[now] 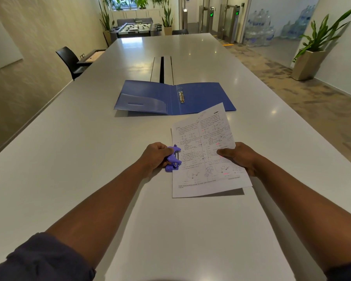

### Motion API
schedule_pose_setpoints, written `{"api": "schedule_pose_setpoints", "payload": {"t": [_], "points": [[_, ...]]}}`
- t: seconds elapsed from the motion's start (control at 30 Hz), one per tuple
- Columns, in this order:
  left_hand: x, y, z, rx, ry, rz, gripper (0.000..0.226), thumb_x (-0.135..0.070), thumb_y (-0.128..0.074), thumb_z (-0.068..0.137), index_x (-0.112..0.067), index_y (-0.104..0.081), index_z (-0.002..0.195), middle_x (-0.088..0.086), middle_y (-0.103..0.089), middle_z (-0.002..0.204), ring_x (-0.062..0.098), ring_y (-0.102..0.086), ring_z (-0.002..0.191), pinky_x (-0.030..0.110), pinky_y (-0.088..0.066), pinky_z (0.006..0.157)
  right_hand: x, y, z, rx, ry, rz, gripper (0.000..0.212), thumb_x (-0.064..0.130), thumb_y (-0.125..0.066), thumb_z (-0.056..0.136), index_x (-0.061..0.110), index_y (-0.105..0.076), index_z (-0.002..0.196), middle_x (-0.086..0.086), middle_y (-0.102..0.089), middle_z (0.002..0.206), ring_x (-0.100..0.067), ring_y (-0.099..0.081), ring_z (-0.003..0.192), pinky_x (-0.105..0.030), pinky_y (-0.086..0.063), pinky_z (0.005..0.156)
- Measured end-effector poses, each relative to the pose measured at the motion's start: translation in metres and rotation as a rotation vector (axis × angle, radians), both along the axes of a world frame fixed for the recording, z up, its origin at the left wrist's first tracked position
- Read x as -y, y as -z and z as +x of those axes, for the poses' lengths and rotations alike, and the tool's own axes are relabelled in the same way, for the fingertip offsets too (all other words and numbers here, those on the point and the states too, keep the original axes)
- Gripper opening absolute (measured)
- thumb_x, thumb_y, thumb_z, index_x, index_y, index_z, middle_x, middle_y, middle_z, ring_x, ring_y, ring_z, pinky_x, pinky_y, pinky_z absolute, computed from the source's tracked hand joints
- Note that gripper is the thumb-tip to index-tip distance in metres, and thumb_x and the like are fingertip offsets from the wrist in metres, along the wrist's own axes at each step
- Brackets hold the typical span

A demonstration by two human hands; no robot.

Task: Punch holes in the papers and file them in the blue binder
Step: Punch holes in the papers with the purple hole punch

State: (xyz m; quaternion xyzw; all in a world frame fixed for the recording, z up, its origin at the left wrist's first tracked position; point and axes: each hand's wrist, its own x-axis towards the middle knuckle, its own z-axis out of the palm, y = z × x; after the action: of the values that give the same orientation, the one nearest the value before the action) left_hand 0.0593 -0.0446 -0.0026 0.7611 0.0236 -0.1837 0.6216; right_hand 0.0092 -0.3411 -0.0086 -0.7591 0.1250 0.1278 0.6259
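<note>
The blue binder (150, 96) lies open and flat on the white table (69, 159), its metal rings (181, 96) standing at the spine. In front of it I hold printed papers (203, 155) with handwritten marks, slightly lifted on their right side. My right hand (239, 157) pinches the papers' right edge. My left hand (156, 157) grips a small purple hole punch (173, 159), which sits on the table at the papers' left edge with that edge in its slot.
A cable slot with raised flaps (162, 69) runs down the table's middle behind the binder. A black chair (71, 59) stands at the table's left side. Potted plants (312, 51), a foosball table (138, 28) and water bottles (259, 31) are farther off.
</note>
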Motion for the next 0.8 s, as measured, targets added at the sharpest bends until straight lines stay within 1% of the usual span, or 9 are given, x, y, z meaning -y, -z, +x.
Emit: {"api": "schedule_pose_setpoints", "payload": {"t": [0.13, 0.3, 0.4, 0.5, 0.6, 0.67, 0.73, 0.8], "points": [[0.0009, -0.0008, -0.0015, -0.011, -0.005, -0.021, 0.016, -0.015, -0.061, 0.100, -0.006, -0.055, 0.088, 0.013, -0.066, 0.078, 0.011, -0.059, 0.047, 0.022, -0.052, 0.052, -0.0002, -0.0008, 0.0001, -0.005, -0.006, -0.004, 0.034, 0.017, -0.068, 0.097, 0.013, -0.065, 0.131, -0.012, -0.075, 0.121, -0.038, -0.075, 0.103, -0.058, -0.056, 0.097], [-0.0003, -0.0012, -0.0013, -0.032, -0.011, -0.056, 0.015, -0.013, -0.062, 0.099, -0.005, -0.055, 0.088, 0.017, -0.066, 0.079, 0.017, -0.057, 0.055, 0.028, -0.053, 0.057, 0.0001, -0.0002, 0.0002, -0.008, -0.010, 0.009, 0.026, 0.016, -0.067, 0.097, 0.018, -0.067, 0.123, -0.011, -0.075, 0.120, -0.037, -0.075, 0.102, -0.057, -0.057, 0.096], [0.0002, -0.0011, -0.0016, -0.033, -0.011, -0.049, 0.014, -0.013, -0.062, 0.099, -0.004, -0.055, 0.090, 0.017, -0.067, 0.082, 0.017, -0.060, 0.056, 0.026, -0.054, 0.056, 0.0009, 0.0005, 0.0005, -0.008, -0.009, -0.002, 0.027, 0.016, -0.068, 0.097, 0.017, -0.067, 0.124, -0.011, -0.075, 0.120, -0.038, -0.075, 0.103, -0.059, -0.056, 0.098], [-0.0006, -0.0020, -0.0017, -0.034, -0.021, -0.044, 0.014, -0.013, -0.065, 0.097, -0.003, -0.056, 0.093, 0.017, -0.069, 0.084, 0.014, -0.065, 0.054, 0.025, -0.055, 0.056, 0.0009, 0.0010, 0.0014, -0.002, -0.014, -0.027, 0.028, 0.019, -0.069, 0.095, 0.018, -0.068, 0.123, -0.010, -0.075, 0.121, -0.038, -0.074, 0.104, -0.060, -0.054, 0.100], [-0.0030, -0.0030, -0.0013, -0.035, -0.055, -0.050, 0.018, -0.012, -0.071, 0.093, -0.003, -0.056, 0.096, 0.017, -0.068, 0.081, 0.012, -0.062, 0.048, 0.026, -0.054, 0.055, 0.0005, 0.0011, 0.0006, 0.001, -0.012, -0.029, 0.027, 0.020, -0.069, 0.095, 0.019, -0.069, 0.123, -0.010, -0.076, 0.120, -0.038, -0.074, 0.104, -0.060, -0.055, 0.100], [-0.0042, -0.0030, 0.0000, -0.028, -0.065, -0.007, 0.022, -0.014, -0.074, 0.091, -0.002, -0.058, 0.098, 0.017, -0.069, 0.079, 0.013, -0.059, 0.047, 0.025, -0.051, 0.050, 0.0000, 0.0007, -0.0004, 0.001, -0.014, -0.019, 0.027, 0.021, -0.070, 0.095, 0.019, -0.069, 0.122, -0.010, -0.076, 0.119, -0.038, -0.074, 0.103, -0.060, -0.055, 0.099], [-0.0040, -0.0034, 0.0020, -0.035, -0.066, 0.067, 0.026, -0.018, -0.076, 0.090, 0.000, -0.061, 0.101, 0.018, -0.069, 0.078, 0.016, -0.056, 0.051, 0.027, -0.047, 0.048, -0.0004, 0.0006, -0.0012, 0.004, -0.012, -0.019, 0.026, 0.020, -0.069, 0.096, 0.020, -0.069, 0.122, -0.009, -0.076, 0.119, -0.037, -0.075, 0.103, -0.060, -0.055, 0.099], [-0.0030, -0.0056, 0.0044, -0.053, -0.064, 0.148, 0.025, -0.021, -0.076, 0.090, -0.001, -0.063, 0.098, 0.015, -0.068, 0.073, 0.016, -0.051, 0.051, 0.026, -0.044, 0.047, -0.0009, 0.0000, -0.0019, 0.008, -0.008, -0.019, 0.025, 0.020, -0.069, 0.096, 0.021, -0.069, 0.122, -0.009, -0.076, 0.119, -0.037, -0.075, 0.102, -0.060, -0.055, 0.098]]}}
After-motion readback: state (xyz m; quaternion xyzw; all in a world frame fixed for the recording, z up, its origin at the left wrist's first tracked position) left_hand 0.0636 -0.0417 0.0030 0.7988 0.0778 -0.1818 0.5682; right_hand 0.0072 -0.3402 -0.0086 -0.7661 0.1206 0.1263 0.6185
